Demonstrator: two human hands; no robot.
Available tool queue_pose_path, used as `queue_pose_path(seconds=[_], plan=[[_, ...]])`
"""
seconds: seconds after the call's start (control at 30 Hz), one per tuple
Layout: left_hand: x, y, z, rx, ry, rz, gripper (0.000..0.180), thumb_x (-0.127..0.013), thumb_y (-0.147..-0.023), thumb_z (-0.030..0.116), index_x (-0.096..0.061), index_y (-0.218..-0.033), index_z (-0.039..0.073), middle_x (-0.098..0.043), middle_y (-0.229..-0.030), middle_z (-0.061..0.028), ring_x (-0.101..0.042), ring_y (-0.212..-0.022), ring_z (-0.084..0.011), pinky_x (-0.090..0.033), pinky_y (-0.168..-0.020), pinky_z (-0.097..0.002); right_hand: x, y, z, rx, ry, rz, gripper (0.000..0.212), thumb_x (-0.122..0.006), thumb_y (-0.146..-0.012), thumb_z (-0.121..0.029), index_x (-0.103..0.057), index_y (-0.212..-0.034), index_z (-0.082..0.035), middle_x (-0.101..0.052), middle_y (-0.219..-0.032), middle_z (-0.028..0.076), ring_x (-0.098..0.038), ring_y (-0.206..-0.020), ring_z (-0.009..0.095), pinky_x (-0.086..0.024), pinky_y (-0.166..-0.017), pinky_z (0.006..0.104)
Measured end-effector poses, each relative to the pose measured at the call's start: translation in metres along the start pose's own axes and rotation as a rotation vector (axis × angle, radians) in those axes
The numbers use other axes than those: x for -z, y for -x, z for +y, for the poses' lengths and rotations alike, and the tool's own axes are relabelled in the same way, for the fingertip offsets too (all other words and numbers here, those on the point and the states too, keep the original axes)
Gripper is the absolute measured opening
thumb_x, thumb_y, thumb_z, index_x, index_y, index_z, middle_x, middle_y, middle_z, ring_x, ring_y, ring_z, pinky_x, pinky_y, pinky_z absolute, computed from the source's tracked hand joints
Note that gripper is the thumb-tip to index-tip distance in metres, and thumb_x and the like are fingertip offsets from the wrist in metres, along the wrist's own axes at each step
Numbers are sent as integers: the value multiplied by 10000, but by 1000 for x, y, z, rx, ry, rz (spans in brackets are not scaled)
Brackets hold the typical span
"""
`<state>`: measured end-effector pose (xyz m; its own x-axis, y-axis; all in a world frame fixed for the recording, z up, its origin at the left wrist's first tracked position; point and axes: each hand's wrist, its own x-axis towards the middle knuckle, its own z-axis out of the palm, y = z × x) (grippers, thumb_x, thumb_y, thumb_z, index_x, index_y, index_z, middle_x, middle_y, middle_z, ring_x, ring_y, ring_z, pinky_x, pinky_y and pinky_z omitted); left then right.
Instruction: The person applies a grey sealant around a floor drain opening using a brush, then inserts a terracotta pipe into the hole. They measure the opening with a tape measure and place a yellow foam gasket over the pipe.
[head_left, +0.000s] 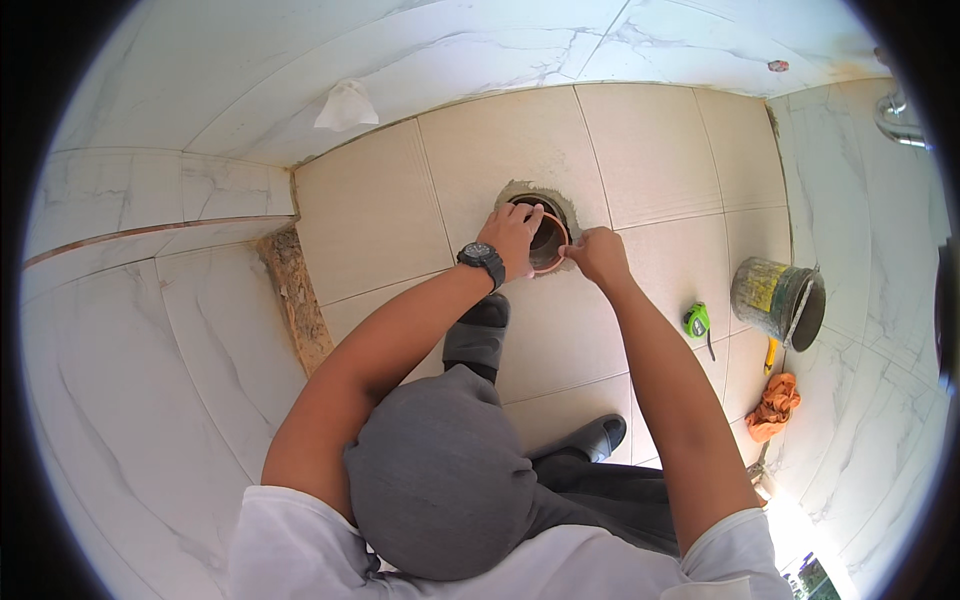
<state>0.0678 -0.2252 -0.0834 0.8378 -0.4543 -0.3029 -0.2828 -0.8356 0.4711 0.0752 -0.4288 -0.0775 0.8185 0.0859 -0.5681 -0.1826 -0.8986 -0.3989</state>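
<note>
A round hole in the tiled floor has a rough grey mortar edge (518, 188). At its near side sits an orange pipe ring (566, 232), its dark round opening facing up. My left hand (512, 236), with a black watch on the wrist, is closed over the ring's left side, fingertips curled onto its rim. My right hand (598, 254) pinches the ring's right edge between thumb and curled fingers. How deep the ring reaches into the hole cannot be made out.
To the right stand a dirty bucket (768, 298), a green tape measure (697, 320), a yellow-handled tool (771, 355) and an orange cloth (774, 408). A white crumpled piece (346, 106) is by the far wall. Marble-patterned walls surround the floor; a metal pipe fitting (900, 120) juts out at right.
</note>
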Motion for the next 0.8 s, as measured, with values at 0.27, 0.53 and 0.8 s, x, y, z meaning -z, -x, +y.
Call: queue_pose_path(seconds=[0.27,0.53,0.8], plan=[[-9,20,-45,-61,376,344,814,-847,-725,268,-505,-1427,36,-521,-1439,-157,-470,-1317,-346,-391,-1111,-443,30,87,104,-9,133,309,409,-767,-828,-343,-702,-1075,-23,-691,-968,207,-659,-936,358,-532,-792,448],[21,2,-37,-40,264,324,672,-768,-817,294,-548,-1380,-3,-572,-1376,-185,-526,-1260,-347,-428,-1076,-414,53,137,205,-504,373,152,1114,-869,-697,-358,-218,-1561,-93,-474,-1438,214,-496,-1296,404,-479,-1007,528],[-10,2,17,35,56,177,981,-872,-669,433,-480,-1424,-56,-527,-1401,-187,-478,-1288,-342,-398,-1101,-435,34,134,223,-522,324,183,772,-870,-690,-373,-532,-1306,-52,-663,-1187,162,-649,-1101,323,-500,-935,496]])
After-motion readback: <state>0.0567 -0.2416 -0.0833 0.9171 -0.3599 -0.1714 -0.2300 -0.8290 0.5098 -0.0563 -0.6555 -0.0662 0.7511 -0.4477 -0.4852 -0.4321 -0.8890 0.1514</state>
